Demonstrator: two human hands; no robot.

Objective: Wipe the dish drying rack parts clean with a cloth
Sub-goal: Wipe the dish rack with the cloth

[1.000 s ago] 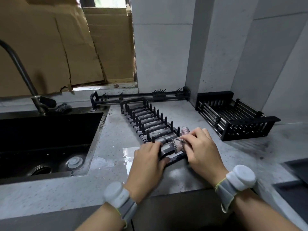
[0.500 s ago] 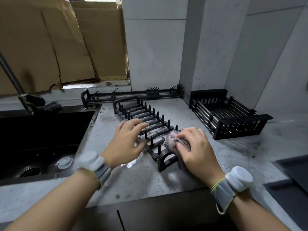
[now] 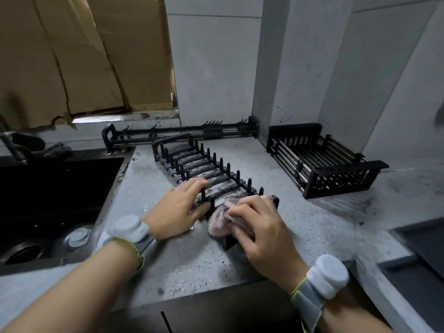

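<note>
Here, a pegged plate rack (image 3: 204,168) lies flat on the speckled grey counter (image 3: 312,224), running from its near end at the hands toward the far wall. The left hand (image 3: 179,210) curls its fingers over the rack's near-left rail, gripping it. The right hand (image 3: 258,225) bunches a pinkish cloth (image 3: 219,223) against the rack's near end. A basket (image 3: 322,162) sits well apart at right, a long rail (image 3: 182,133) along the far wall, a sink (image 3: 48,195) at left.
</note>
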